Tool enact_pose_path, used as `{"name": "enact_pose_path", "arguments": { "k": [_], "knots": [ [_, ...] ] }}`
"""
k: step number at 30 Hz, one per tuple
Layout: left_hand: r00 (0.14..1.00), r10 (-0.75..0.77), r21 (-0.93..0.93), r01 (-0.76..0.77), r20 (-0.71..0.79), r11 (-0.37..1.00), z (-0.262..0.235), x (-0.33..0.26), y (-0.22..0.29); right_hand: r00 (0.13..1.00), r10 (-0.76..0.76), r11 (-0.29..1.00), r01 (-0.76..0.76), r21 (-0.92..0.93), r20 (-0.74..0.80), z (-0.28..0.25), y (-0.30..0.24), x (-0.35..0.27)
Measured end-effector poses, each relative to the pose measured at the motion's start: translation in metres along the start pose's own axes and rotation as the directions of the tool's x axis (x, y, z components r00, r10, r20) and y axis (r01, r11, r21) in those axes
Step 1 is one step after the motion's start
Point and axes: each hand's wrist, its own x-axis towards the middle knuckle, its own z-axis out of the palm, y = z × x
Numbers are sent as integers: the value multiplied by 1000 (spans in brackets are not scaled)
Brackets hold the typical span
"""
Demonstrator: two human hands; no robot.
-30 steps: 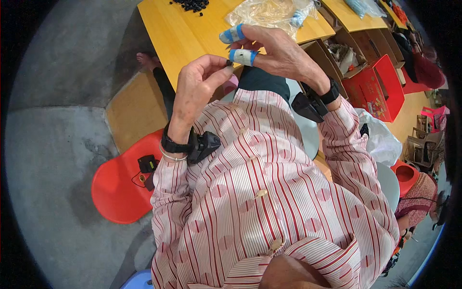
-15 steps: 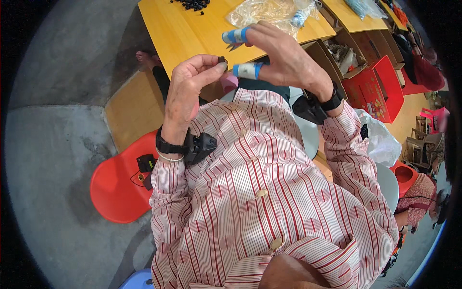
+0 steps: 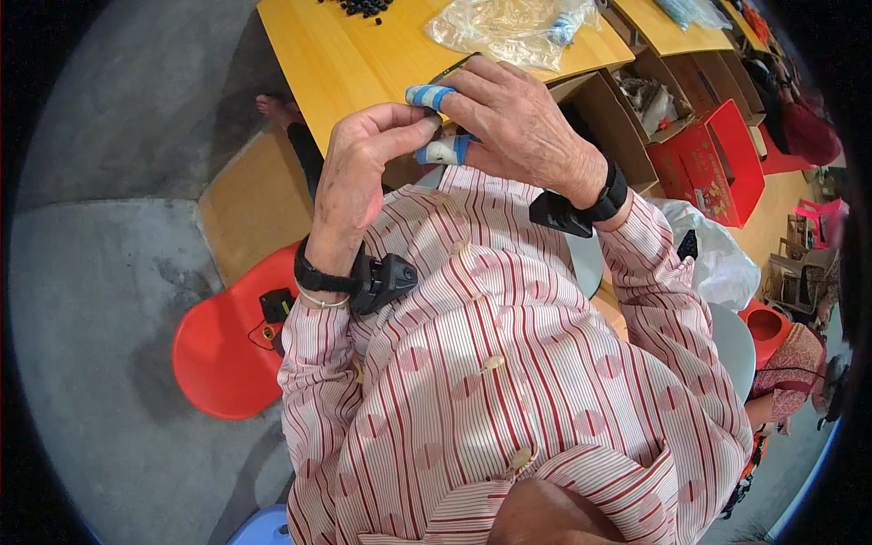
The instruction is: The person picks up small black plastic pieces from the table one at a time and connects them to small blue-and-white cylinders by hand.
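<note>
My left hand (image 3: 359,159) is closed, its thumb and index fingertip pinching a small black piece (image 3: 434,115) that is now mostly hidden. My right hand (image 3: 527,132) meets it there, with blue and white tape round the thumb and index finger. Along the far side of that taped index finger shows a thin dark tool (image 3: 457,67), held in the right hand; its kind is hard to make out. Both hands are in front of the near edge of the yellow table (image 3: 336,68), over my lap.
Several small black pieces (image 3: 365,7) lie at the table's far side, beside a clear plastic bag (image 3: 490,32). To the right are an open cardboard box (image 3: 609,127) and a red box (image 3: 704,168). A red stool (image 3: 218,350) carrying a black device stands left.
My right hand has moved left and closed in, so its taped fingertips now meet the left fingertips at the black piece. The left hand has barely moved.
</note>
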Motion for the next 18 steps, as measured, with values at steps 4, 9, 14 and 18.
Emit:
{"name": "enact_pose_path", "arguments": {
  "k": [4,9,14,18],
  "knots": [
    [998,-52,6,52,-16,999,2,-1,4,999,21,999,-20,39,-31,4,0,-5],
    [998,-64,49,64,-9,997,0,-3,5,997,52,994,-47,97,-57,8,-1,-7],
    [986,-161,107,165,-39,981,-16,-3,4,988,113,973,-88,212,-110,10,2,-10],
    [998,-52,193,59,-41,979,-14,-4,3,987,124,957,-93,274,-98,8,3,-12]
  ]
}}
